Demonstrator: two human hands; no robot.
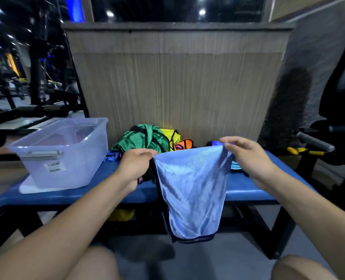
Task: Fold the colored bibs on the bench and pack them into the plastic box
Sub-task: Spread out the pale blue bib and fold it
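Single head-worn wide-angle view, looking forward and down across the blue padded bench (248, 190) from its near long edge, close in. Faces the ribbed beige wall panel (177, 81) behind the far edge. Frame edges bend and blur.

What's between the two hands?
In the head view, the top edge of the light blue bib stretches between the left hand and right hand, both pinching it above the blue bench.

Box (66, 150) on bench (115, 190), left of bibs (147, 138)
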